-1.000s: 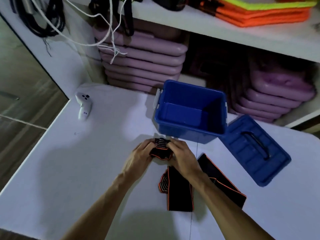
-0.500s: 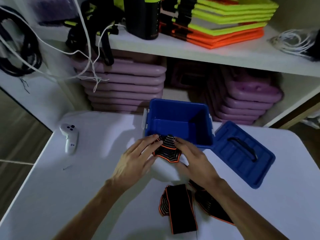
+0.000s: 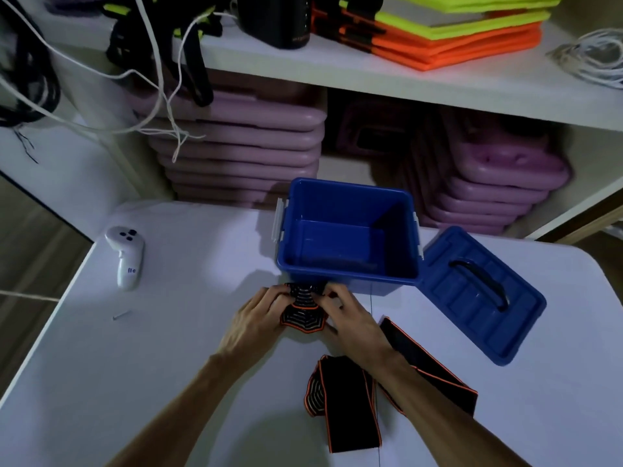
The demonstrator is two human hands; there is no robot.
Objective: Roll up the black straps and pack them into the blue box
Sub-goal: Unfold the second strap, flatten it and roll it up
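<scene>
A rolled black strap with orange edging (image 3: 303, 311) sits between my two hands, just in front of the open blue box (image 3: 350, 281). My left hand (image 3: 256, 318) grips its left side and my right hand (image 3: 350, 318) grips its right side. The box interior shows only its blue floor. Two more black straps lie on the white table: one partly rolled (image 3: 347, 402) near my right forearm, and one flat (image 3: 435, 362) to its right, partly hidden by that arm.
The blue lid (image 3: 482, 294) with a black handle lies upside down right of the box. A white controller (image 3: 126, 254) and a small screw (image 3: 120, 315) lie at the table's left. Purple cases fill the shelf behind; cords hang at the upper left.
The view has shifted and the box looks nearer. Both hands with the rolled strap have drawn back slightly from the box's front rim toward the table.
</scene>
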